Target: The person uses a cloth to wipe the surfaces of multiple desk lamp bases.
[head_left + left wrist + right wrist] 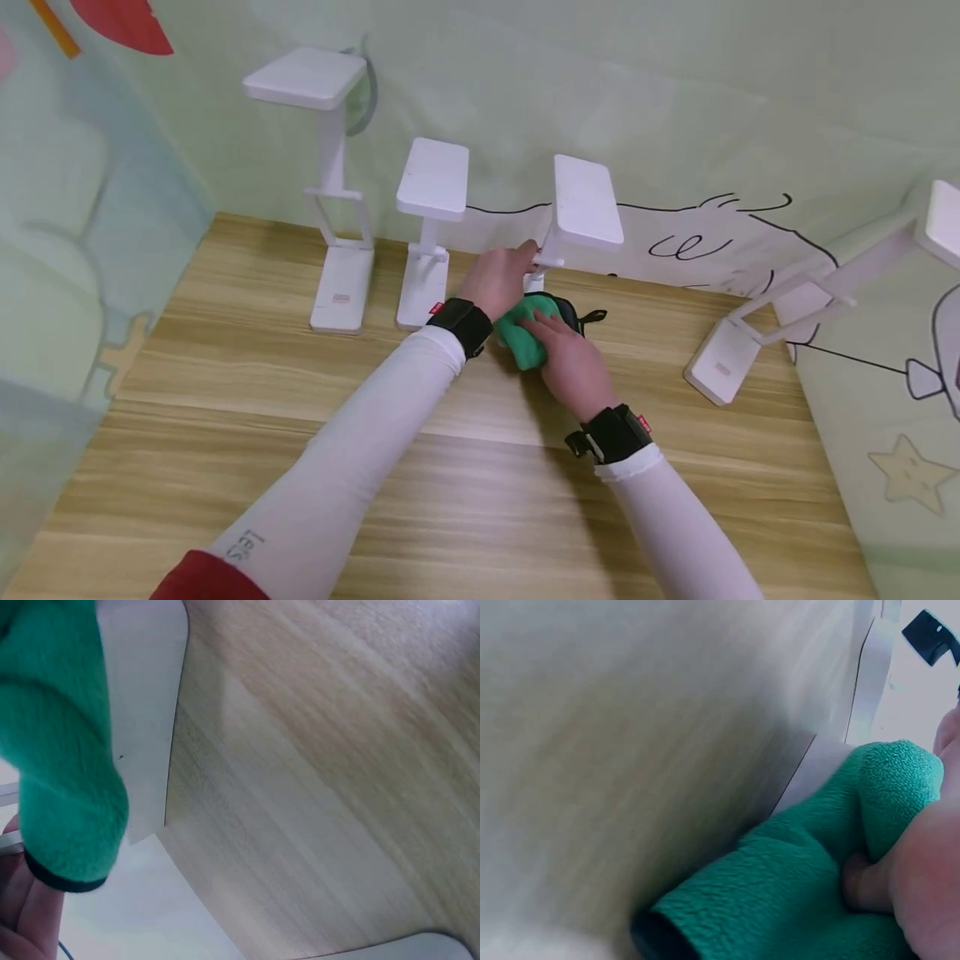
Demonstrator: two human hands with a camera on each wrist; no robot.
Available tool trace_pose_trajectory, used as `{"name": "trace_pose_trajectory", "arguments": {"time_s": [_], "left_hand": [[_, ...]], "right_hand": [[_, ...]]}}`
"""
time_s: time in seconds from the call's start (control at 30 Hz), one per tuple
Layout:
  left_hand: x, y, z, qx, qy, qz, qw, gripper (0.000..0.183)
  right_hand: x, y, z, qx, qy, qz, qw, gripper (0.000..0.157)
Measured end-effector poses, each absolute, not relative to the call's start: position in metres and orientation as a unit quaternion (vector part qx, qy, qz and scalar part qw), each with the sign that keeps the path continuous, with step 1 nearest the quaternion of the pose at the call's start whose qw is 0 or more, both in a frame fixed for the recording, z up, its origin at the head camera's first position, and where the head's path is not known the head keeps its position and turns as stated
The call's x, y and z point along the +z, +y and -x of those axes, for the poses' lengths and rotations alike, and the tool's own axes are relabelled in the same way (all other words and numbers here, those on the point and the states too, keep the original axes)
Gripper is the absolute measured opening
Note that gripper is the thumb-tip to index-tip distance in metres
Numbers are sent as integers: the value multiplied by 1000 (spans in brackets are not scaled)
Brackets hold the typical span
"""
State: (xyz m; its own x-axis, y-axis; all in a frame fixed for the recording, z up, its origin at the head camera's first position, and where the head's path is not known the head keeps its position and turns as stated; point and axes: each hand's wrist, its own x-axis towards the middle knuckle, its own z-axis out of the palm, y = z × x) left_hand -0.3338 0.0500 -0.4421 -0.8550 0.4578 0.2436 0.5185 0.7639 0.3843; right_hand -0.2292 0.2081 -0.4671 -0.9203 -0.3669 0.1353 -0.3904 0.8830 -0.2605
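Observation:
A white folding desk lamp [588,200] stands near the back wall, right of the middle. My left hand [498,279] grips its thin arm, just below the lamp head; the left wrist view shows fingers [30,919] curled at a white bar. My right hand [577,371] holds a fluffy green cloth [525,329] with a dark edge against the lamp's base. In the right wrist view the thumb [870,883] sinks into the folded cloth [780,877]. Cloth and hand hide most of the base. A black strap loop [595,317] sticks out at the cloth's right.
Two more white lamps stand to the left, a tall one [341,287] and a shorter one [423,287]. Another lamp [723,362] leans out at the right. The wood-grain table [480,500] meets a printed wall covering [675,108] at the back and sides.

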Motion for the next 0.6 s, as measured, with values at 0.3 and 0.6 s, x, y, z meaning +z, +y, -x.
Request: {"name": "trace_pose_trajectory", "arguments": {"time_s": [0.3,0.6], "left_hand": [[-441,49,333,-221,-939,255,71,18],[-439,49,332,-217,-939,257,70,19]], "right_hand": [[-462,210,200,125,-969,-214,19,64],[-459,209,195,117,-969,-219,7,63]]}}
